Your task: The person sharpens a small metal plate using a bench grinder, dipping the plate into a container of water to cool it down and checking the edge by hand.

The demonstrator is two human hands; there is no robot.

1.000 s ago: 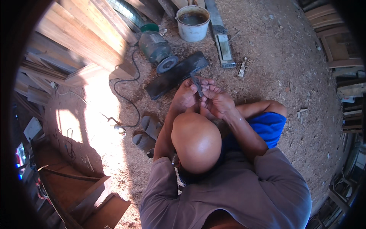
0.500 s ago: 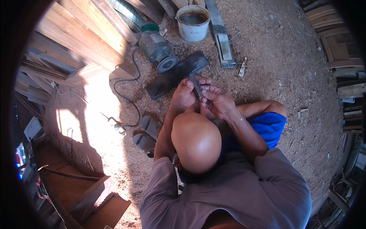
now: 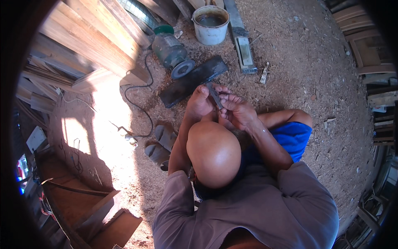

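Seated person's left hand (image 3: 200, 103) and right hand (image 3: 238, 111) meet above the sawdust floor (image 3: 306, 62), fingers (image 3: 227, 98) of both pinching a narrow dark blade (image 3: 214, 94) held upright between them, near the bench grinder (image 3: 172, 52).

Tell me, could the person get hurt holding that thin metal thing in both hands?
Maybe. The left hand and right hand both pinch a thin dark blade-like piece with bare fingers, so a slip could nick the skin if its edge is sharp. The black cord curls across the ground near the sandals, so a foot might catch on it when standing. The white bucket sits close to the bench grinder, and a spill could wet the machine.
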